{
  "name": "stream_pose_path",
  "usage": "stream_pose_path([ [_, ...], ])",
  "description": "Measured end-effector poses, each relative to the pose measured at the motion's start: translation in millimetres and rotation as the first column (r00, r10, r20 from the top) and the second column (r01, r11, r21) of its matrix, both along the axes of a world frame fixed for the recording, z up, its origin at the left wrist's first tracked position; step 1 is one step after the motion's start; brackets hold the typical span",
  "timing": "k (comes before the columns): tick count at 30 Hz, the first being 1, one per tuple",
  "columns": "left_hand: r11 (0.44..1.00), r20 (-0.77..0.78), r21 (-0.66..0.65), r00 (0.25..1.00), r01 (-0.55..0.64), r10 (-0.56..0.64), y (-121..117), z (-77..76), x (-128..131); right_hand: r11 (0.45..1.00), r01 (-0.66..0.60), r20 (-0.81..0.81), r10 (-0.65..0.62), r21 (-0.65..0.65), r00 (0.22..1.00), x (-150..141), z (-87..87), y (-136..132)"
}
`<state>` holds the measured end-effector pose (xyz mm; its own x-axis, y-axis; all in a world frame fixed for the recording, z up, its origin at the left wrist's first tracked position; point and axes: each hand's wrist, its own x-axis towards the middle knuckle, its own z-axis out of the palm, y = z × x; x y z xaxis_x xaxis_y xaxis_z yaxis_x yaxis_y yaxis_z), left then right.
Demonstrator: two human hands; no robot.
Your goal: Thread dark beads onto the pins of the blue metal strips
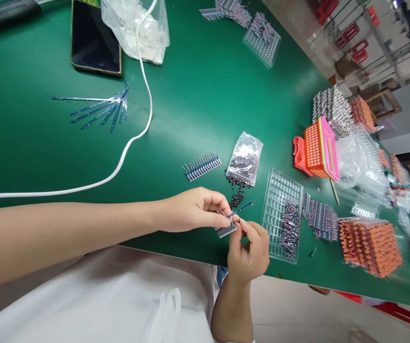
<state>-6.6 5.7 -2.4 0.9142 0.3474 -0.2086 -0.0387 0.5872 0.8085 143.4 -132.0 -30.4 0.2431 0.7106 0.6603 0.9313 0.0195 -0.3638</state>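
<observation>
My left hand point(190, 209) reaches in from the left and pinches a short blue taped strip of small components point(226, 229) near the table's front edge. My right hand point(250, 250) comes up from below, its fingertips closed on the same strip's end by a thin blue tape tail point(244, 206). Just beyond lie loose dark beads point(237, 195) spilling from a small clear bag point(245, 158). Another blue component strip point(202, 166) lies to the left of the bag. To the right of my hands, a clear plastic tray point(280, 209) holds several components.
Green table point(198, 85) with a white cable point(133, 138), a phone point(94, 40), a clear plastic bag point(137, 26), blue empty tape strips point(101, 109). At right: pink-orange basket point(321, 147), orange component stacks point(369, 245), more clear trays point(262, 38).
</observation>
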Motion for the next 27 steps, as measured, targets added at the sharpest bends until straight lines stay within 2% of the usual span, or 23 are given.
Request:
stream_pose_path([
  [7,1.0,0.007,0.0,1.0,-0.024,0.024,-2.4,-0.5,-0.8,1.0,-0.005,0.009,0.005,0.025,1.0,-1.3,-1.2,0.5],
  [12,0.998,0.0,0.057,1.0,-0.031,0.031,-3.2,-3.0,-1.4,1.0,-0.015,0.019,0.015,0.005,1.0,-0.4,-2.1,0.6],
  [15,0.983,-0.032,0.183,0.999,-0.014,0.021,-1.7,0.1,-2.4,1.0,-0.007,0.026,0.007,-0.002,1.0,-0.4,-2.5,0.5],
  [18,0.932,-0.089,0.363,0.996,0.025,0.008,0.5,5.7,-4.0,1.0,-0.008,0.03,0.008,0.003,1.0,-0.7,-2.1,0.4],
  [20,0.903,-0.1,0.427,0.995,0.039,0.004,1.6,8.4,-4.8,1.0,-0.007,0.024,0.007,0.005,1.0,-1.0,-1.6,0.5],
  [23,0.897,-0.101,0.44,0.995,0.037,0.008,2.0,9.0,-5.4,1.0,-0.007,0.025,0.007,0.016,1.0,-1.4,-1.4,1.5],
  [27,0.927,-0.094,0.375,0.996,0.03,0.006,1.0,5.4,-4.9,0.998,-0.036,0.021,0.035,0.055,0.999,-1.5,-2.9,3.5],
])
